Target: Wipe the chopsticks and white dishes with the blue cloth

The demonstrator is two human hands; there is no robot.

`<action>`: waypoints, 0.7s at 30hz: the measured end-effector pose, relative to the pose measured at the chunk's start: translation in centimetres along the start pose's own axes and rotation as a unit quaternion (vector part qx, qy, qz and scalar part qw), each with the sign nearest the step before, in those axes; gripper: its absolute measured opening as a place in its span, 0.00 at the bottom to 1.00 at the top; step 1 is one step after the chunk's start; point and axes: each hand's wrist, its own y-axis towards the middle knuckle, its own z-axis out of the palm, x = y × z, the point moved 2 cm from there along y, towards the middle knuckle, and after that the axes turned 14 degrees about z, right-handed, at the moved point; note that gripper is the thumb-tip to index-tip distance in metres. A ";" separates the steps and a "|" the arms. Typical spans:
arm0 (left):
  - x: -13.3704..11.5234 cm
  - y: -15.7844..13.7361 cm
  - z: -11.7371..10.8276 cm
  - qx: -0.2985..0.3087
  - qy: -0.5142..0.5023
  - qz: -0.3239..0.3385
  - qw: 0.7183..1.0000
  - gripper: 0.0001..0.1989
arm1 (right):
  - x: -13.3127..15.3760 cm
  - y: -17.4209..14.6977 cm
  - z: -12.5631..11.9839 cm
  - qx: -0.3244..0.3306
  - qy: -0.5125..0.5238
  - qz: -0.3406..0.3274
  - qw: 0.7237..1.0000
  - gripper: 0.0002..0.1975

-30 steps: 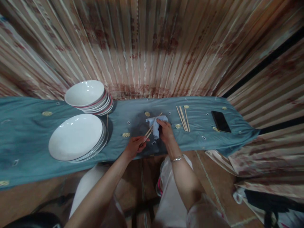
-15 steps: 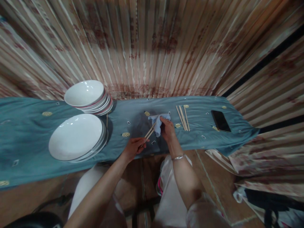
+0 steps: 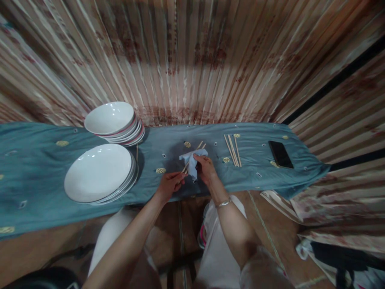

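My left hand (image 3: 171, 186) is closed on the near ends of a pair of wooden chopsticks (image 3: 185, 167), which slant up and away to the right. Around their middle is a pale blue cloth (image 3: 192, 161), pinched by my right hand (image 3: 206, 168), so the far tips stick out beyond it. Just right of my hands, several more chopsticks (image 3: 232, 150) lie side by side on the teal tablecloth (image 3: 156, 148). The cloth hides the middle of the held pair.
To the left stand a stack of white bowls (image 3: 111, 118) and, nearer, a stack of white plates (image 3: 98, 172). A black phone (image 3: 280, 154) lies toward the table's right end. A pleated curtain (image 3: 192, 60) hangs behind the table.
My right hand and the cloth have slid down along the chopsticks toward my left hand, and the far tips now show past the cloth. My left hand stays nearly in place.
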 end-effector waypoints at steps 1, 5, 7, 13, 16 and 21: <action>-0.1 0.1 0.0 0.000 -0.002 0.003 1.000 0.20 | -0.2 -0.2 0.3 0.006 -0.005 0.005 1.000 0.14; -0.3 0.3 0.0 0.005 -0.017 0.011 1.000 0.22 | -1.0 -0.9 1.1 0.022 -0.019 0.012 0.999 0.15; -0.3 0.5 -0.1 0.003 -0.021 0.019 1.000 0.23 | -1.4 -1.0 1.3 0.031 -0.032 0.016 0.999 0.15; -0.1 0.8 -0.4 -0.009 -0.005 0.031 0.999 0.23 | -2.0 -1.0 1.6 0.037 -0.052 0.017 0.998 0.12; 0.0 0.8 -0.4 -0.017 0.004 0.026 1.000 0.24 | -1.5 -0.9 1.5 0.021 -0.039 0.007 0.999 0.12; 0.0 0.6 -0.3 -0.021 0.026 0.030 0.999 0.24 | -0.1 -0.4 0.8 0.002 -0.006 -0.003 1.000 0.12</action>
